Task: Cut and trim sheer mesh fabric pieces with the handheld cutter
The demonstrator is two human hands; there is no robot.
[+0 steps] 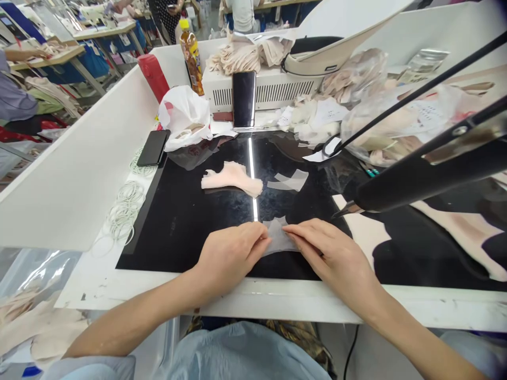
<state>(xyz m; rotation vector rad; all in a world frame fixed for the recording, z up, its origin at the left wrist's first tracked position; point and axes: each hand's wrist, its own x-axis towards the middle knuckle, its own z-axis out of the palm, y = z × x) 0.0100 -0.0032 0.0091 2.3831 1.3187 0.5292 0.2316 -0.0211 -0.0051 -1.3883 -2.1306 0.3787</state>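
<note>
Between my two hands, near the front of the black work surface [170,227], is a small piece of sheer white mesh fabric [278,236]. My left hand [233,250] pinches its left side between thumb and fingers. On the other side, my right hand [330,250] pinches the right edge, thumb beneath the index finger. Further back lies a small stack of cut beige fabric pieces [232,178]. More sheer mesh pieces [291,181] rest to the right of that stack. A flat beige fabric piece [366,232] lies just beyond my right hand.
A black machine arm [428,169] with a pointed tip slants in from the right, close to my right hand. Elastic loops [124,211] and a dark phone [153,148] lie left. Behind stand an upright phone [243,99], a drink bottle [191,58] and a white plastic bag [185,116].
</note>
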